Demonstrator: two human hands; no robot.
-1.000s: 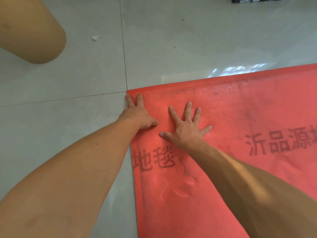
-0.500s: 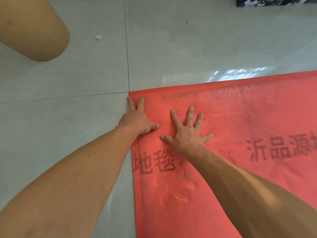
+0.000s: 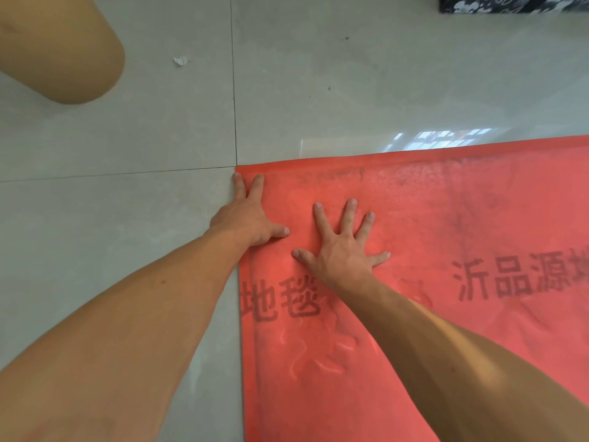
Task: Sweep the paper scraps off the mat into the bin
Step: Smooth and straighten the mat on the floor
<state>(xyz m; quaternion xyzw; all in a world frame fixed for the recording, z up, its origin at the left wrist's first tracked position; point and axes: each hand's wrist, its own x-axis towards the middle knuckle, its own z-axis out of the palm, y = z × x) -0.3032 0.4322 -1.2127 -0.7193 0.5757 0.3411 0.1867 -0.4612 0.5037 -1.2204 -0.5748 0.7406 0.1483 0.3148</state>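
A red mat (image 3: 446,330) with dark printed characters lies on the grey tiled floor, its far left corner at a tile joint. My left hand (image 3: 247,215) presses flat on that corner, fingers straight, partly over the mat's left edge. Just to its right my right hand (image 3: 342,250) lies flat on the mat with fingers spread. One small white paper scrap (image 3: 181,60) sits on the floor beyond the mat, to the upper left. No scraps show on the visible mat surface. No bin is in view.
A tan rounded shape (image 3: 60,49), apparently a person's leg, fills the upper left. A dark patterned object (image 3: 510,3) sits at the top right edge. Grey floor tiles (image 3: 350,90) surround the mat.
Both hands stay flat on the mat's corner. The view has shifted slightly; the hands' spots on the mat are almost unchanged.
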